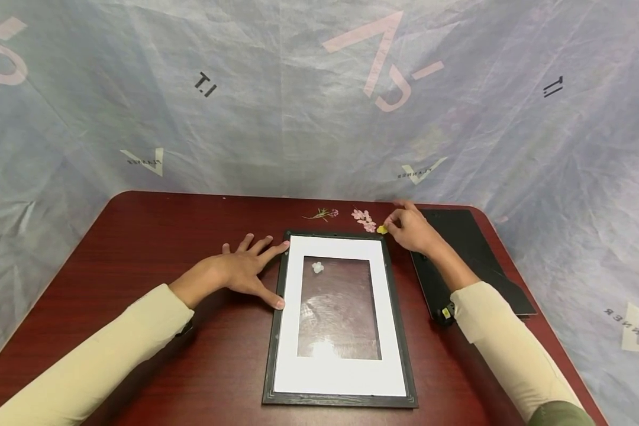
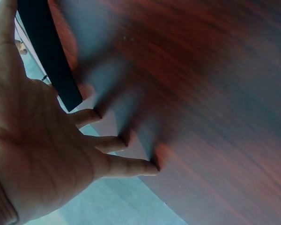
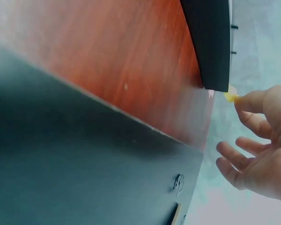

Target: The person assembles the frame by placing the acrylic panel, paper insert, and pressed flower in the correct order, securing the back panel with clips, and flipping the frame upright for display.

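Yellow flower (image 1: 381, 229): pinched between fingers (image 3: 253, 101) of right hand (image 1: 412, 231), near far right corner of frame (image 1: 341, 401); touching frame's left edge with spread fingers of left hand (image 1: 239, 271).

I had a wood-grained red table (image 1: 138, 248) in front of me, its far corners rounded. Beyond it I saw a creased grey sheet (image 1: 245, 130), hanging along the far, left and right sides. Printed on it were faded pink marks (image 1: 382, 54), black letters (image 1: 202, 80) and pale yellow V's (image 1: 159, 160), the nearest at right.
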`<control>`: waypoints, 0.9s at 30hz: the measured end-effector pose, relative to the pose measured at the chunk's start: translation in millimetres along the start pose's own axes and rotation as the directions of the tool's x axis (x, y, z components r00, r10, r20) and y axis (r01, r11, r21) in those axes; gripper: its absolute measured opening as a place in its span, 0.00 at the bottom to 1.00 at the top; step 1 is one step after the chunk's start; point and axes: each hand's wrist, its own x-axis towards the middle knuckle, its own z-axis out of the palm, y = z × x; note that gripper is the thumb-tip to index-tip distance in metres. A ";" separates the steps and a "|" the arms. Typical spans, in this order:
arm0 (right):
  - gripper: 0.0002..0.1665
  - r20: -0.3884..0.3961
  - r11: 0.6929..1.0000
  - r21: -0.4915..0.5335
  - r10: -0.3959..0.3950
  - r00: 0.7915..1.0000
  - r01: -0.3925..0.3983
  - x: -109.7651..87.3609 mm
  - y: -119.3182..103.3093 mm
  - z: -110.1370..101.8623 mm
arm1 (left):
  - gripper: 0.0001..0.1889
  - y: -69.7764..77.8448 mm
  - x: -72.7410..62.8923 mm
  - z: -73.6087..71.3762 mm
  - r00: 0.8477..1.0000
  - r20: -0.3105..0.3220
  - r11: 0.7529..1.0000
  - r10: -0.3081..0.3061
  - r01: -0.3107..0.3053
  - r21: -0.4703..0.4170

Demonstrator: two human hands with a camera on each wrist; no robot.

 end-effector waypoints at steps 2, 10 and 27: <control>0.16 0.002 1.000 0.002 0.008 1.000 -0.008 -3.2 -3.5 1.2 | 0.76 -0.1 0.6 0.1 1.000 -0.002 1.000 0.001 -0.001 0.000; 0.15 -0.012 1.000 0.019 -0.018 1.000 0.018 -15.1 -15.8 6.1 | 0.76 1.6 3.3 -2.6 1.000 0.007 1.000 -0.009 0.009 0.015; 0.10 0.045 0.988 0.013 -0.155 0.987 0.155 -30.0 -67.8 25.8 | 0.78 3.3 4.4 -4.7 0.999 0.038 0.999 -0.026 0.025 0.029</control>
